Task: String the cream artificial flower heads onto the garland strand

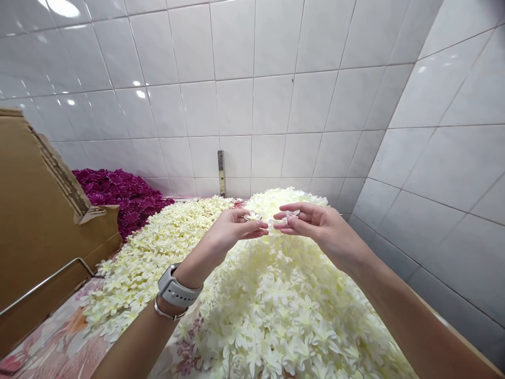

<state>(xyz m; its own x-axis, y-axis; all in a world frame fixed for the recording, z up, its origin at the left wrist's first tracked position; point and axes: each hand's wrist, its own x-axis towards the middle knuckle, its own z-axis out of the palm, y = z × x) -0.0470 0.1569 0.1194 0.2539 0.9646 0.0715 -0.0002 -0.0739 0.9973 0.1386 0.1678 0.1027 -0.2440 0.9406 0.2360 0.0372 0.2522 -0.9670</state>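
My left hand (pixel 241 225) pinches a small white flower (pixel 252 216) between thumb and fingers. Close by on the right, my right hand (pixel 310 220) holds another white flower (pixel 291 215) in its fingertips. A narrow gap separates the two hands. Both are raised over a large heap of white flowers (pixel 284 310), which look artificial. To the left, a second, yellower heap of flowers (pixel 158 242) spreads over the floral-patterned cloth (pixel 63 326). My left wrist wears a watch with a pale band (pixel 177 287) and a thin bracelet.
A cardboard box (pixel 47 226) stands at the left, with a bent metal rod (pixel 47 284) in front of it. Behind it lies a pile of purple flowers (pixel 122 195). White tiled walls (pixel 236 105) close off the back and right. A metal strip (pixel 221 173) is fixed to the back wall.
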